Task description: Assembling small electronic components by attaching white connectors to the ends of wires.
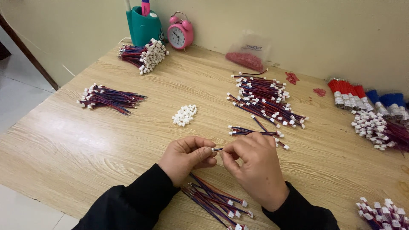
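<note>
Right now your left hand (185,158) and right hand (254,168) meet near-centre over the pale wood-grain table (64,145), fingertips almost touching. Between them sits a short red-and-blue wire lead w/ a small white plastic connector (217,149). Its long axis runs left-right, roughly level, bridging the small gap between the two pinches. Left thumb and forefinger are closed narrow on the left end; right fingers are curled tight on the right end, though the knuckles hide exactly how they grip. Neither hand is clearly nearer: the lead lies midway, both hands on it.

Just near of your wrists, btwn the black sleeves, lies a loose bundle of red-and-blue leads w/ white ends (215,200), fanning toward the near right. Just far of the right hand sit a few stray leads (251,131), and beyond those a bigger scattered heap of the same leads (264,102). A little pile of bare white connector housings (184,115) lies far-left of your left hand, apart from it. Further bundles sit at far left (108,98) and by the teal pen holder (144,27) and pink alarm clock (180,35) at the wall.
</note>
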